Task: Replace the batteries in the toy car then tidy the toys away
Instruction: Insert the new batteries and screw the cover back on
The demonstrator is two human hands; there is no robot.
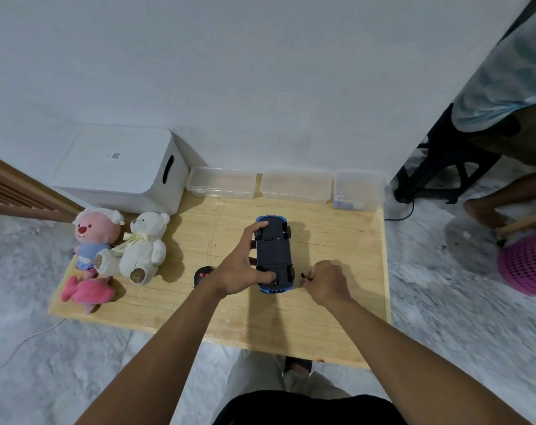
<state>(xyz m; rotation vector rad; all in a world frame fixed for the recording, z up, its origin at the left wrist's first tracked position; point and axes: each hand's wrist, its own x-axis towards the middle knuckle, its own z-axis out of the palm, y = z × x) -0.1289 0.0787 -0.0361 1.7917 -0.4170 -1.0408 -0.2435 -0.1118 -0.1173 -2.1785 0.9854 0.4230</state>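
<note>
now left fingers (260, 224) grip one car (274, 250), right fingers (315, 272) one tool (303, 275); three plushies (144, 243) nearby.

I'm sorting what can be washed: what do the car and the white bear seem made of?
The car looks like hard plastic: matte dark underside, smooth blue rim. The bear looks like plush fabric: fuzzy cream pile, with one brownish, worn-looking sole.

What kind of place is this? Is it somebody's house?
Probably a room in a home: plush toys on a low wooden table, a white storage box by the wall, stone-patterned floor.
</note>
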